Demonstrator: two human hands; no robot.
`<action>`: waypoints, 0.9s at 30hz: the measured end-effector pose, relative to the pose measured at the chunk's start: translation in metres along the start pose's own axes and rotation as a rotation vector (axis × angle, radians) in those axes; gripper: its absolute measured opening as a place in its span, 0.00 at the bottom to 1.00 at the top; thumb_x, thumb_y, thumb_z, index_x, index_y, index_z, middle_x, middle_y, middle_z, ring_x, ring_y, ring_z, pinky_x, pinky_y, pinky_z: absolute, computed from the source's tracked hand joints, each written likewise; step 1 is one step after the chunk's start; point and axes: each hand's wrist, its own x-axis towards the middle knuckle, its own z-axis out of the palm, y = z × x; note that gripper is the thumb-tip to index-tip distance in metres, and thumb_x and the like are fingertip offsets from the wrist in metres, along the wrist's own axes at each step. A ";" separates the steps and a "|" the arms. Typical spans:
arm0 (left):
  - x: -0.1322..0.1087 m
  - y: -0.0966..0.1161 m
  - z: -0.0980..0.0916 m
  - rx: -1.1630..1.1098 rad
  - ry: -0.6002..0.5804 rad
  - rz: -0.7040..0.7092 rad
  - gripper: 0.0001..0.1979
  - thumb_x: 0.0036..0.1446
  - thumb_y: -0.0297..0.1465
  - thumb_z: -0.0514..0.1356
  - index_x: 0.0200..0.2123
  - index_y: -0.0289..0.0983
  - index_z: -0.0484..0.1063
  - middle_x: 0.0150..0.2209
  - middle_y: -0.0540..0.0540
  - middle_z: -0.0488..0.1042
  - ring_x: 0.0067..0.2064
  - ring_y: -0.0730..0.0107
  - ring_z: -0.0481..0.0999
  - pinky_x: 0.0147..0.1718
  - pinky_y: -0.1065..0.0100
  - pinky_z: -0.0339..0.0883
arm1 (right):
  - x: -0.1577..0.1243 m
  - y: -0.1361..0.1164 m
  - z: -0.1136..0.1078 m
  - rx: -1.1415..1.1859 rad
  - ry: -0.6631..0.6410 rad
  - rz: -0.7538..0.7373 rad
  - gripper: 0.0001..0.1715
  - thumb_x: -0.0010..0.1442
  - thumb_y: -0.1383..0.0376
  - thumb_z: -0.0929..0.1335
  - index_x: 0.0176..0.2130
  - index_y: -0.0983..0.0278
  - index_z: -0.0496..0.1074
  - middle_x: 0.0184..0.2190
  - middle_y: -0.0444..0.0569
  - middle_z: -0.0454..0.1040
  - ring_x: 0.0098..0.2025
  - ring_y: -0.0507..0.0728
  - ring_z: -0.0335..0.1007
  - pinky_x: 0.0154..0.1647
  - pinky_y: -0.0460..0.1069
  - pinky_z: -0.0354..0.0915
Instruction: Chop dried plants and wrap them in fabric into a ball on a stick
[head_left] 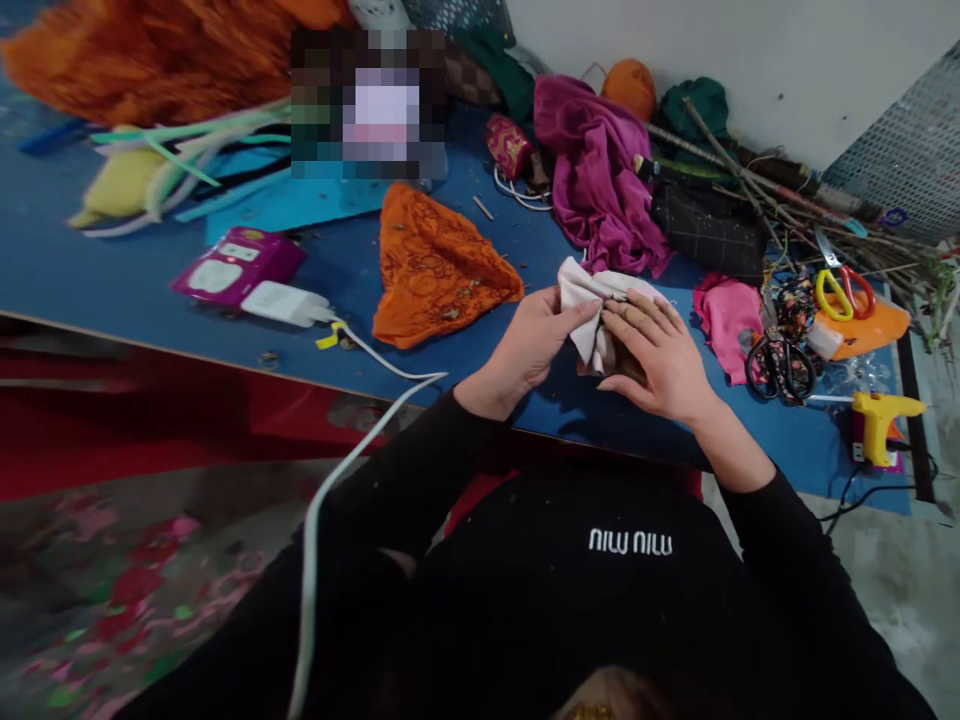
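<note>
A crumpled piece of white cloth (579, 290) is between my two hands, just above the near edge of the blue table. My left hand (544, 335) pinches its left side between thumb and fingers. My right hand (652, 345) lies over its right part, fingers stretched across the folds and thumb apart below. Something brownish shows under the right palm, too shaded to name. To the left of the hands lies an orange patterned cloth (442, 270). Behind them is a heap of magenta cloth (600, 170).
On the right lie pink cloth (731, 320), black-handled scissors (780, 368), red-and-yellow scissors (844, 290) and a yellow glue gun (885, 420). A purple power strip (240, 265) with a white charger (285, 302) sits left; its white cable (322, 500) hangs across my left arm. Dry sticks (810, 190) lie at the back right.
</note>
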 end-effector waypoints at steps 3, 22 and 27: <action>-0.001 0.002 -0.007 -0.037 0.061 0.023 0.21 0.46 0.43 0.77 0.37 0.36 0.80 0.33 0.45 0.82 0.31 0.65 0.80 0.31 0.65 0.76 | -0.001 0.004 0.008 0.035 -0.031 0.003 0.47 0.66 0.34 0.63 0.68 0.62 0.69 0.67 0.58 0.73 0.75 0.69 0.58 0.76 0.70 0.53; -0.003 0.012 -0.016 0.077 -0.097 0.045 0.24 0.52 0.52 0.71 0.39 0.37 0.80 0.33 0.44 0.81 0.32 0.63 0.80 0.33 0.64 0.76 | 0.004 -0.007 0.021 0.094 0.100 0.140 0.28 0.67 0.56 0.70 0.64 0.56 0.72 0.56 0.53 0.79 0.67 0.66 0.67 0.77 0.70 0.50; -0.027 -0.003 -0.030 0.508 -0.171 0.368 0.43 0.38 0.61 0.74 0.50 0.38 0.79 0.48 0.38 0.82 0.51 0.48 0.81 0.54 0.52 0.75 | 0.007 -0.006 0.028 0.061 0.234 0.165 0.15 0.70 0.61 0.65 0.47 0.49 0.82 0.43 0.46 0.80 0.59 0.62 0.72 0.78 0.68 0.48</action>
